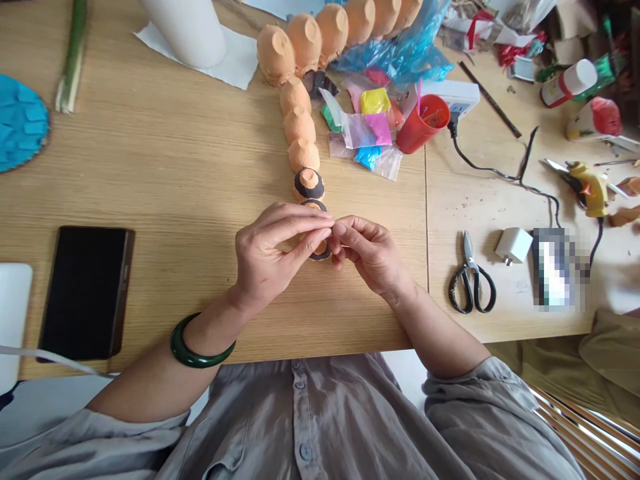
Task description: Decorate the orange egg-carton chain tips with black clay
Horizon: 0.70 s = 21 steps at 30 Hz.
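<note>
My left hand [280, 247] and my right hand [370, 257] meet fingertip to fingertip above the near end of a row of orange egg-carton cups [299, 125]. Both are closed in a pinch; whatever is between the fingers is too small or hidden to make out. Just beyond my fingers, one orange cup [309, 179] has a black ring around its raised tip. Two more black-ringed cups lie partly hidden under my hands. The row bends at its far end into larger orange cups [333, 30].
Colourful clay packets [374, 101] and a red cup of sticks [423, 124] stand behind the hands. Scissors [470, 277], a white adapter [514, 245], a cable and a yellow glue gun [590, 189] lie right. A black phone [87, 292] is left; a white roll [193, 30] stands at the back.
</note>
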Each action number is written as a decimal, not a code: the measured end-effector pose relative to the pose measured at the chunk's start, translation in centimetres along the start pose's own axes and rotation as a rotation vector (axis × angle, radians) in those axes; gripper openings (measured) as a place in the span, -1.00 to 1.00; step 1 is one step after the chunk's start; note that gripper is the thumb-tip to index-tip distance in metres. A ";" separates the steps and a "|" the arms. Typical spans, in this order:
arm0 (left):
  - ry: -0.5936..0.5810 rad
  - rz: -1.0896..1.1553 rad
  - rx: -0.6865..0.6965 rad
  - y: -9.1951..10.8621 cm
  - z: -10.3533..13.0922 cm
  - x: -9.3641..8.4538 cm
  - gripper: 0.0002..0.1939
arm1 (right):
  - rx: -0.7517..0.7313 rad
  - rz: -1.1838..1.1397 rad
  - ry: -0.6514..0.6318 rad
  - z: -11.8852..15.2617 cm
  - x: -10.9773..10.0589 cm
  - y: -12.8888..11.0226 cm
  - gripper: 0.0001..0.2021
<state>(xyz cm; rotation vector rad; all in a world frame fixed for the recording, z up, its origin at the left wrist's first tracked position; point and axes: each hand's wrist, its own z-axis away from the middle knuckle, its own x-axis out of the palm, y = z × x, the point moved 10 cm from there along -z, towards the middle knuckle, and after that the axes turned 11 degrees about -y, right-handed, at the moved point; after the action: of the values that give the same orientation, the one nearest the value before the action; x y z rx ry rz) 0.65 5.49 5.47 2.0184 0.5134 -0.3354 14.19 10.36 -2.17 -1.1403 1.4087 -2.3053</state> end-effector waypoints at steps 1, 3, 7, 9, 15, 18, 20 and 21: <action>0.001 -0.009 -0.002 0.0 0.0 0.0 -0.91 | 0.004 -0.001 -0.007 0.0 0.1 0.0 -0.47; -0.014 -0.035 -0.021 -0.1 0.0 0.1 -0.90 | 0.009 -0.008 -0.012 0.0 0.3 0.0 -0.46; -0.041 -0.049 -0.041 -0.3 0.0 0.4 -0.88 | -0.001 -0.017 0.020 0.1 -0.2 0.0 -0.47; -0.042 -0.036 -0.020 -0.2 0.0 0.4 -0.89 | 0.000 -0.022 0.021 0.1 -0.4 0.1 -0.48; -0.014 0.032 0.029 0.1 0.1 0.2 -0.90 | 0.012 -0.009 -0.021 -0.1 -0.1 0.2 -0.50; -0.031 0.018 -0.029 -0.4 0.1 0.3 -0.93 | 0.036 -0.025 -0.024 -0.1 -0.1 0.3 -0.48; -0.059 0.017 -0.073 -0.7 0.1 0.5 -0.88 | 0.048 -0.042 -0.018 -0.1 -0.2 0.5 -0.47; -0.070 0.018 -0.075 -0.8 0.0 0.5 -0.87 | 0.050 -0.049 -0.016 -0.1 -0.2 0.5 -0.47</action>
<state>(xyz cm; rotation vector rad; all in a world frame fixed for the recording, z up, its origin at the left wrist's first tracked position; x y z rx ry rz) 0.75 5.89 4.64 1.9308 0.4568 -0.3694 14.15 10.26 -2.74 -1.1884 1.3237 -2.3452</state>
